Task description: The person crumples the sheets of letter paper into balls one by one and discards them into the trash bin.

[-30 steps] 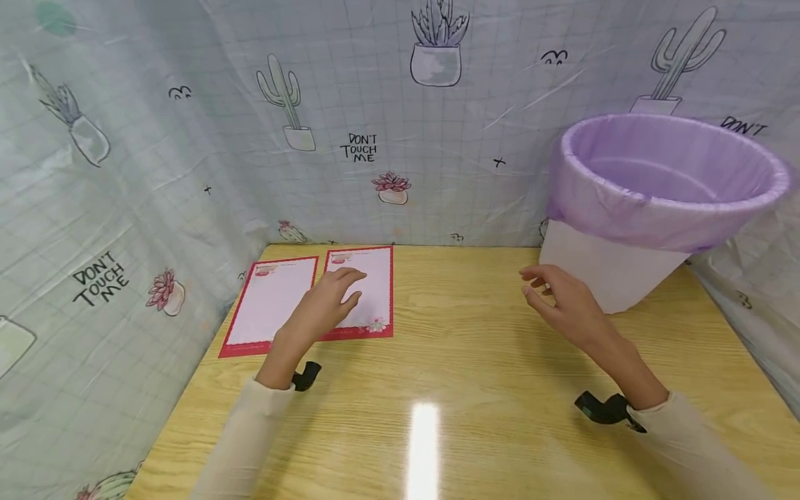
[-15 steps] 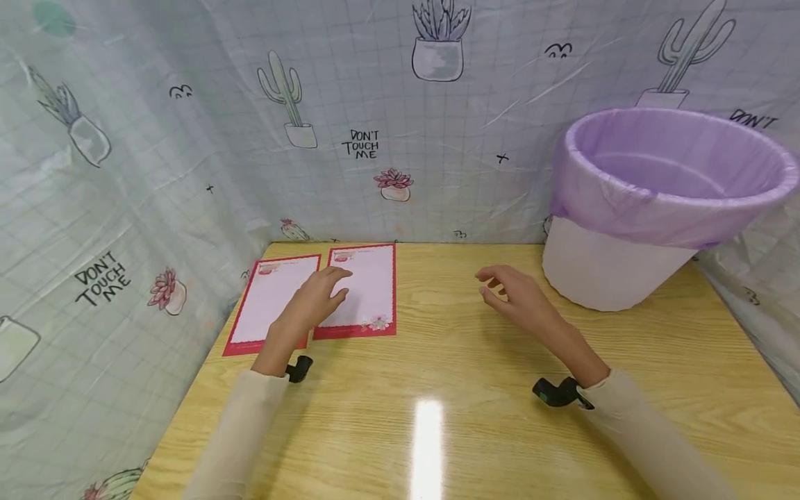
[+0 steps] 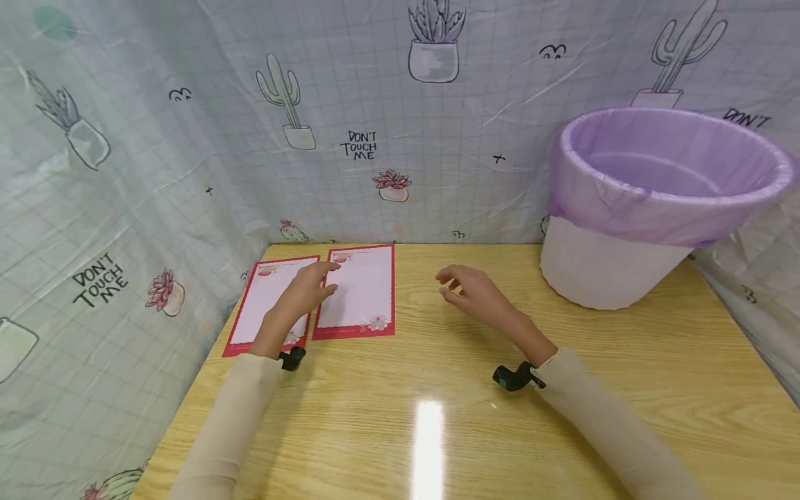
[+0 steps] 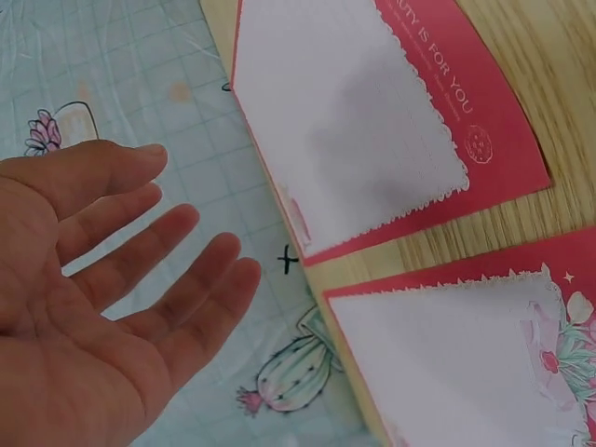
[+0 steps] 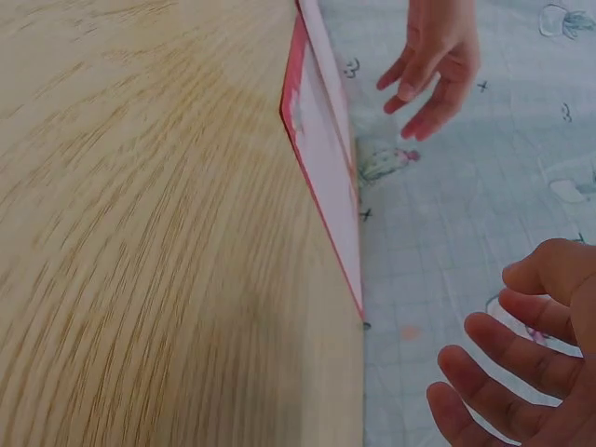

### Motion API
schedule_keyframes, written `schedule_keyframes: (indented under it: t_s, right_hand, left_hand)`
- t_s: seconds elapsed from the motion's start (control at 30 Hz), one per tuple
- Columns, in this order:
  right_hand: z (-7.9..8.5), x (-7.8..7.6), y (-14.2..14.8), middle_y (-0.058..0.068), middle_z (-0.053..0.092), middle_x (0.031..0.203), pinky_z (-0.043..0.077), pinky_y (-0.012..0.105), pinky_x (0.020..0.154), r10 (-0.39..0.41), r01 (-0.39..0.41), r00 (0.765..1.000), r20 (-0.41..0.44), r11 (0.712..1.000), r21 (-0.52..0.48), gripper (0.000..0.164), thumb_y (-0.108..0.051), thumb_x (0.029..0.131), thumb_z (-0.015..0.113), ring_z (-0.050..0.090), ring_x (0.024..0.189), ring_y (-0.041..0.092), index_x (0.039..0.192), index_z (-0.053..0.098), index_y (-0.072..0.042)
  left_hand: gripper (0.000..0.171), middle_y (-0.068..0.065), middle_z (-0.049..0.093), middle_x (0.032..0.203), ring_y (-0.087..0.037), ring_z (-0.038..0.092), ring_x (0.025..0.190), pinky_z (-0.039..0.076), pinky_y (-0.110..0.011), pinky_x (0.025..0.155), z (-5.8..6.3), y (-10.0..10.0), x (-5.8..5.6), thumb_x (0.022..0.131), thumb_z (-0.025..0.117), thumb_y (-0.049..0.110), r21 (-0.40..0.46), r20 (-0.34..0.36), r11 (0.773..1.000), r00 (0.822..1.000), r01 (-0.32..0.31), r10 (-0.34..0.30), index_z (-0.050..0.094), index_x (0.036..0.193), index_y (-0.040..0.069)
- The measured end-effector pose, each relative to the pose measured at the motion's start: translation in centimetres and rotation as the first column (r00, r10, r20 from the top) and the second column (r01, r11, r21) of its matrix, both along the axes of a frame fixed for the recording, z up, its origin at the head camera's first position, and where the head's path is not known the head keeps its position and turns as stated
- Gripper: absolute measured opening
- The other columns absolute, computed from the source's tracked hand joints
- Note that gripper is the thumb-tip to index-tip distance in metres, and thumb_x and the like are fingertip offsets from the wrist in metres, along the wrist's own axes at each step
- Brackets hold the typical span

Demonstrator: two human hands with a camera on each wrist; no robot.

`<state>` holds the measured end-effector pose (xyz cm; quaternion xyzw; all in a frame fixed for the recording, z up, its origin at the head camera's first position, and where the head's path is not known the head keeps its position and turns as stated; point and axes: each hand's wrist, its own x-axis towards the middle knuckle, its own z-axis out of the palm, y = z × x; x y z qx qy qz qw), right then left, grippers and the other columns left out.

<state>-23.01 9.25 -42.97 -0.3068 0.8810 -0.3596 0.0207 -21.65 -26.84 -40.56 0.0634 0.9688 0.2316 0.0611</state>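
Two sheets of red-bordered letter paper lie side by side on the table, the left sheet (image 3: 269,298) partly behind my left arm and the right sheet (image 3: 362,292) almost fully in sight. My left hand (image 3: 300,292) hovers over them with fingers loosely bent and nothing in it; its shadow falls on the paper in the left wrist view. To the right of the sheets my right hand (image 3: 471,292) is held above bare wood, its fingers (image 5: 503,345) relaxed and apart, also holding nothing.
A white bin (image 3: 606,271) lined with a purple bag (image 3: 656,215) stands at the back right. A cactus-print curtain (image 3: 462,139) hangs behind and left of the wooden table (image 3: 500,444). Black cameras sit on both wrists.
My right hand has moved left, away from the bin and toward the sheets. My left hand has drifted slightly left, uncovering more of the right sheet. The sheets lie as before.
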Motion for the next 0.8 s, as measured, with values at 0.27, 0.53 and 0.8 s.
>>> schedule_keyframes:
  t_s: [0.27, 0.53, 0.8]
  right_hand:
    - [-1.3, -2.3, -3.4, 0.007, 0.071, 0.110, 0.057, 0.038, 0.086, 0.005, -0.009, 0.996, 0.089, 0.999, 0.041, 0.031, -0.021, 0.102, 0.065, 0.066, 0.101, 0.022, 0.128, 0.065, -0.003]
    - [-2.4, -5.0, -6.0, 0.009, 0.072, 0.111, 0.056, 0.038, 0.089, -0.002, -0.002, 0.983, 0.184, 1.000, 0.019, 0.038, -0.023, 0.100, 0.068, 0.066, 0.105, 0.025, 0.132, 0.065, -0.004]
    - [-3.1, -7.1, -8.4, 0.015, 0.070, 0.118, 0.056, 0.034, 0.082, -0.016, 0.016, 0.960, 0.280, 1.000, 0.000, 0.042, -0.022, 0.099, 0.069, 0.066, 0.103, 0.025, 0.137, 0.062, -0.003]
  left_hand:
    - [0.053, -0.029, 0.055, 0.141, -0.042, 0.062, 0.117, 0.056, -0.051, 0.091, -0.9, -1.2, -1.6, 0.095, 0.070, 0.005, 0.045, 0.081, 0.997, 0.995, -0.058, 0.054, 0.051, 0.144, -0.005]
    - [0.064, -0.023, 0.052, 0.145, -0.040, 0.049, 0.130, 0.045, -0.056, 0.108, -2.7, -1.9, -3.9, 0.091, 0.078, 0.015, 0.096, 0.166, 0.969, 0.963, -0.228, 0.210, 0.049, 0.146, 0.001]
    - [0.070, -0.028, 0.053, 0.142, -0.041, 0.052, 0.127, 0.046, -0.054, 0.108, -3.9, -2.3, -4.5, 0.090, 0.080, 0.018, 0.029, 0.158, 0.960, 0.949, -0.280, 0.272, 0.046, 0.148, -0.003]
